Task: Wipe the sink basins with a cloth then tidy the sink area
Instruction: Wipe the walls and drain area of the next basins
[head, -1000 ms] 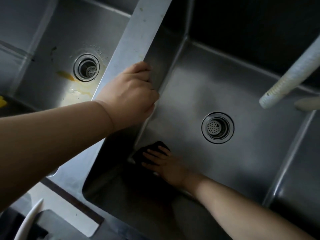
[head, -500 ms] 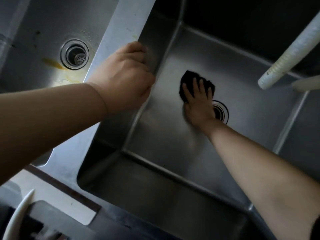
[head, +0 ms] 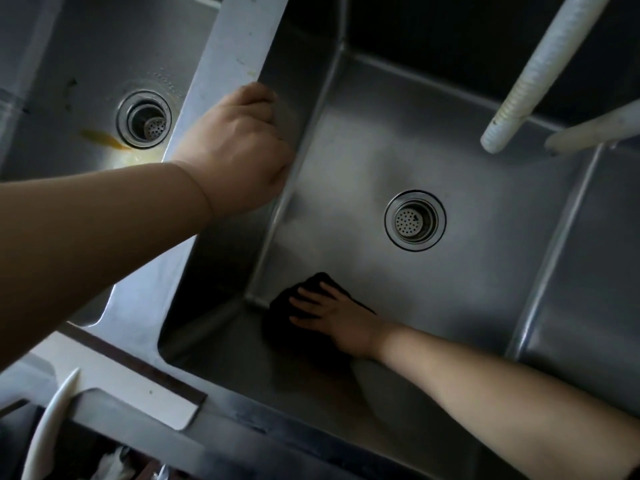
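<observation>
Near edge: pale curved handle (head: pixel 52 420) at 7 o'clock, poking up beside the counter edge (head: pixel 138 393); what it belongs to cannot be told.
Right hand (head: pixel 332 317): at 6 o'clock, fingers spread flat, pressing down on the cloth, not curled round it; flat palm probably there to spread pressure over the fabric.
Cloth (head: pixel 294 303): dark, bunched under the right hand, sitting in the near left corner of the right basin (head: pixel 467 306) where floor meets walls; likely pushed there to reach the seam.
Left hand (head: pixel 239 147): at 10 o'clock, fingers hooked over the divider and clenched on its edge, most likely bracing the body for the lean into the deep basin.
Divider (head: pixel 235 46): steel strip between the two basins, running up towards 12 o'clock.
Right drain (head: pixel 415 220): at 2 o'clock from the cloth, well apart from it, strainer uncovered.
Left basin (head: pixel 69 46): at 10 o'clock, yellowish stain (head: pixel 104 142) touching its drain (head: pixel 144 119); looks not yet wiped.
Hoses: ribbed white hose (head: pixel 533 74) at 1 o'clock hanging over the right basin, a second pale tube (head: pixel 595 129) just beside it.
Stage: right basin mid-wipe, by judgement; left basin and tidying left to do.
</observation>
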Tool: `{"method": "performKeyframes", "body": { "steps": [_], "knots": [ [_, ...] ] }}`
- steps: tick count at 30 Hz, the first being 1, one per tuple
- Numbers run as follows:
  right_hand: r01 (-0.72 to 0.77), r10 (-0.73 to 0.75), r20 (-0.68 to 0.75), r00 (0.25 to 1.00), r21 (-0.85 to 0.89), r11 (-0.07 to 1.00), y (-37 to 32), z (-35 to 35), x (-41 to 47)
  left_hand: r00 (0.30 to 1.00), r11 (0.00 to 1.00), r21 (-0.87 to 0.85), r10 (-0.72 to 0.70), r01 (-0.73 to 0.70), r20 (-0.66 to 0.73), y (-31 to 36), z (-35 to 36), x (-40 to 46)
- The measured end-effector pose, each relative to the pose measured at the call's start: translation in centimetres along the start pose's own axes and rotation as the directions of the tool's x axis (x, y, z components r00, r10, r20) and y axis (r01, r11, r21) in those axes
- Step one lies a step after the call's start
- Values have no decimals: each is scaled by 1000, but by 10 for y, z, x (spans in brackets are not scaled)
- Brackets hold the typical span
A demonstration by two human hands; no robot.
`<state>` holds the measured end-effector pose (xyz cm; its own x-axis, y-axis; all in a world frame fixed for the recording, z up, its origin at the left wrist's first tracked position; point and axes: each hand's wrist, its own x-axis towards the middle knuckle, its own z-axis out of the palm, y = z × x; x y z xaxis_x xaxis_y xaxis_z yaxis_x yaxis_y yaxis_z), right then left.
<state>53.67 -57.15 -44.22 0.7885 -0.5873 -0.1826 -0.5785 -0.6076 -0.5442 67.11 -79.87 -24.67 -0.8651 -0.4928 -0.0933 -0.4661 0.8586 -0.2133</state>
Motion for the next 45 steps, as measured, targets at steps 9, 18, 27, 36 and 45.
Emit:
{"method": "performKeyframes", "body": {
  "steps": [9,18,27,36,45],
  "knots": [
    [-61,39,-167,985,-127,990,81,-24,-79,1000,1000,1,14,-14,-15,-1,1,0],
    [-278,240,-443,864,-21,960,63,-48,-78,1000,999,24,30,-30,2,1,-3,2],
    [-114,91,-146,985,-153,982,35,11,-115,1000,998,61,28,-28,12,1,0,2],
    [-548,521,-449,726,79,833,109,-47,-103,999,995,85,40,-42,24,3,2,2],
    [-85,84,-19,996,-44,995,6,24,-151,997,991,107,69,-74,46,5,3,1]
  ]
}}
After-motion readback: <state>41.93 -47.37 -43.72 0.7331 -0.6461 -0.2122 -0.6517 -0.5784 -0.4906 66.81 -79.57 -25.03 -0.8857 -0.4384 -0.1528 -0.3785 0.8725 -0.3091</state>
